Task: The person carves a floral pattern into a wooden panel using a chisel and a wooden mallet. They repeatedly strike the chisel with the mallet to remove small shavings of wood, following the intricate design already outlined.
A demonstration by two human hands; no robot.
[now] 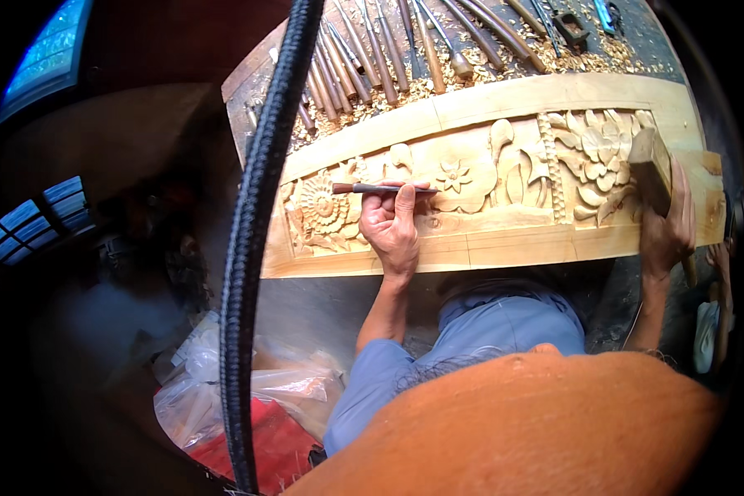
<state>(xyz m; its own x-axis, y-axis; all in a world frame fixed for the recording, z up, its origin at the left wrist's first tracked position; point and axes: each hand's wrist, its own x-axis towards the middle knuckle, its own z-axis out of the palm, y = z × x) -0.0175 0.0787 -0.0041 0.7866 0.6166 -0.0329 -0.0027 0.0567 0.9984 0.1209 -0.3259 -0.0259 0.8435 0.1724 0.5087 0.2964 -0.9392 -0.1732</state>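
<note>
Head view, looking down at a workbench (pixel 264 83). A long carved panel (pixel 504 240) of pale wood lies across it, running left to right, with a plain raised border around a band of relief: a round flower at the left, a small star-shaped flower near the middle, and large leaves at the right.

Left hand (pixel 393 227): rests on the lower border of the panel, just right of the round flower. Fingers are closed around a chisel (pixel 380 188) with a dark reddish handle. The chisel lies nearly level, handle end pointing left, the other end pointing right toward the star-shaped flower. The cutting tip is hidden by the fingers and the relief; whether it touches the wood cannot be told.

Right hand (pixel 668 227): at the right end of the panel, wrapped tight around the handle of a wooden mallet (pixel 649 165). The mallet's block head stands above the leaf carving. Contact with the panel cannot be told.

Behind the panel: a row of spare chisels (pixel 388 58) with wooden handles, laid side by side on the bench among wood chips (pixel 488 70).

Foreground: a thick black cable (pixel 252 248) runs top to bottom at left. Below the bench, clear plastic bags (pixel 223 388) over something red.
</note>
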